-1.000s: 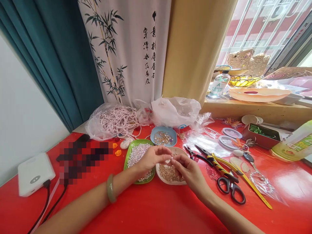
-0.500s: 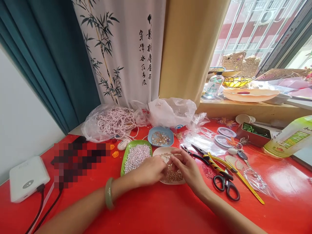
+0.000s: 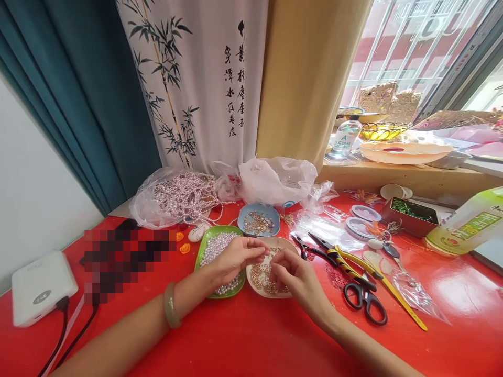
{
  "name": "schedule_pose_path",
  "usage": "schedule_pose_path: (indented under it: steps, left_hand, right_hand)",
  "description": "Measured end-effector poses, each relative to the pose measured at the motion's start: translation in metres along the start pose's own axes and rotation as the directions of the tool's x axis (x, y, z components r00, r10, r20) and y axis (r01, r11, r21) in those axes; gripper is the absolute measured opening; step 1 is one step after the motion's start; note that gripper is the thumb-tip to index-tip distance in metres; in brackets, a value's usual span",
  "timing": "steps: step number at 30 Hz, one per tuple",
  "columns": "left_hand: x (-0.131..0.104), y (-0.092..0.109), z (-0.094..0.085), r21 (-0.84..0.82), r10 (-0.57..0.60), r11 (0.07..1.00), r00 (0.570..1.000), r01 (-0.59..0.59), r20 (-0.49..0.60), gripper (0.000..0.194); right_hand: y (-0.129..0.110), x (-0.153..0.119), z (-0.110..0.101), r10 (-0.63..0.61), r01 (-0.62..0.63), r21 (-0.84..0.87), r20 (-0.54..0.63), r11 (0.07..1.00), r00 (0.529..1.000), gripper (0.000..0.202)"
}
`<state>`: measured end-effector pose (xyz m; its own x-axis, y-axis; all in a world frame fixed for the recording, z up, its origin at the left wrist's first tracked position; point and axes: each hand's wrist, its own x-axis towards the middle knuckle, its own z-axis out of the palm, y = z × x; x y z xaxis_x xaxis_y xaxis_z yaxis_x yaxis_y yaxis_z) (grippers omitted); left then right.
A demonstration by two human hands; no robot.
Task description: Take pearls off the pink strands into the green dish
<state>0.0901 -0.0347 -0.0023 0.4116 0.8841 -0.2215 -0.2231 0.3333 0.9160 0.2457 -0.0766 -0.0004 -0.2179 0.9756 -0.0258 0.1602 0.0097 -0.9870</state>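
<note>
My left hand [image 3: 239,257], a green bangle on its wrist, is over the green dish [image 3: 201,251] of pearly beads [image 3: 216,247]. Its thumb and fingers are pinched together; what they hold is too small to make out. Just to the right, my right hand [image 3: 293,272] is curled over the pale dish [image 3: 251,285], fingertips closed on something I cannot make out. Small gold beads [image 3: 260,273] lie in that dish. Behind it stands a blue dish [image 3: 243,209] with mixed gold and purple beads [image 3: 257,222].
Pliers [image 3: 346,262], black-handled scissors [image 3: 365,303] and clear packets lie to the right. Strung beads [image 3: 184,193] and a plastic bag [image 3: 277,180] are at the back. A white box [image 3: 45,288] with cables is at the left; a green-labelled bottle [image 3: 467,222] is at the right.
My left hand has drawn away from my right and turned, now over the green dish. My right hand has shifted slightly, and more of the gold beads shows between them.
</note>
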Motion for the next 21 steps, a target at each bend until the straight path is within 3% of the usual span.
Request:
schedule_pose_path:
  steps: [12,21]
  left_hand:
    - [0.0044,-0.0049,-0.0032,-0.183,0.031,0.982,0.998,-0.039,-0.047,0.021]
    - [0.0063,-0.0070,-0.0041,-0.212,0.018,0.977,1.000,-0.020,-0.012,0.022]
  right_hand:
    - [-0.0001,0.0009,-0.0001,0.017,-0.019,-0.033,-0.056,0.999,0.998,0.011]
    - [-0.0021,0.0001,0.0006,-0.005,0.005,-0.006,-0.018,1.000,1.000,0.014]
